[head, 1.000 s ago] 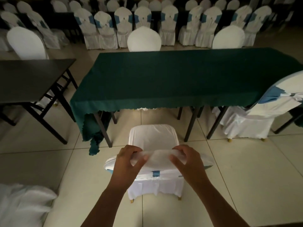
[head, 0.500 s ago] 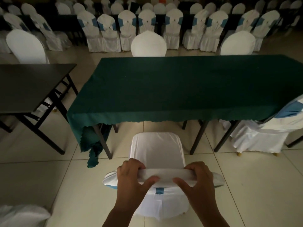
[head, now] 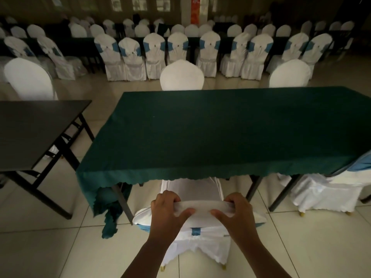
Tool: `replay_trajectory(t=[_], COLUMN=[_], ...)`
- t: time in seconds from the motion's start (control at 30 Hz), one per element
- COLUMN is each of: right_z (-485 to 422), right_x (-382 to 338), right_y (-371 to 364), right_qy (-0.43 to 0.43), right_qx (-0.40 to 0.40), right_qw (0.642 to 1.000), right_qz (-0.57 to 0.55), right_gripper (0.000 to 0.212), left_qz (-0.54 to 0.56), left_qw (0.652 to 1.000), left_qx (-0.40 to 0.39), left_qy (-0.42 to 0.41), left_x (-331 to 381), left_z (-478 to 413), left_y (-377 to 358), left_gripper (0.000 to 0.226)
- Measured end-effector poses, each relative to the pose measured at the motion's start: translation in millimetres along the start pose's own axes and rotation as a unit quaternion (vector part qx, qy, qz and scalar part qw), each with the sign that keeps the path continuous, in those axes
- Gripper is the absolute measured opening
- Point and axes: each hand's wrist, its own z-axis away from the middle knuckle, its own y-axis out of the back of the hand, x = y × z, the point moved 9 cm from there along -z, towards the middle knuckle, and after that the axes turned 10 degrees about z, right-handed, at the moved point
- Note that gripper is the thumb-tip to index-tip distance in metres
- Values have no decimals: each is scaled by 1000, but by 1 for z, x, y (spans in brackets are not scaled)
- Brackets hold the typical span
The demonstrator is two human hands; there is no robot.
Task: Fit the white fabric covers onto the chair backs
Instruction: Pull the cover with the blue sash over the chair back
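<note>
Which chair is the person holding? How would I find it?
Find the long table with the green tablecloth. At its near edge, one white-covered chair is half tucked under. Unlike the others, both hands, left hand and right hand, grip its back.

White cover (head: 202, 210) stretched over chair back (head: 191, 190) (seat under table).

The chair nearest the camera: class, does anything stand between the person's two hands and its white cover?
Nothing visible does. The left hand and the right hand already grip the white cover along the top of the chair back. The green tablecloth lies beyond, overhanging the seat.
</note>
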Motion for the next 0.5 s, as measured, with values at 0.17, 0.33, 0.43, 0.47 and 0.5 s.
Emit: replay_trajectory(t=[0.17, 0.33, 0.43, 0.47, 0.5], right_z=[-50, -106, -138, -148, -158], right_x=[-2, -7, -9, -10, -12], right_y=[-17, -41, -54, -57, -60], right_qy=[6, 18, 18, 20, 21], right_qx=[-2, 7, 0, -6, -11], right_qw=[1000, 1000, 1000, 1000, 1000], right_qz=[-3, 0, 14, 15, 17], right_gripper=[46, 50, 50, 50, 50], left_qz=[6, 3, -2, -5, -8], left_qw=[1000, 1000, 1000, 1000, 1000], left_qx=[11, 10, 14, 16, 18], left_qy=[-11, 5, 6, 7, 10], left_x=[-6, -21, -27, -29, -32], left_z=[-45, -97, -125, -134, -143], left_y=[-3, -6, -8, -9, -10], left_gripper=[40, 39, 38, 37, 37])
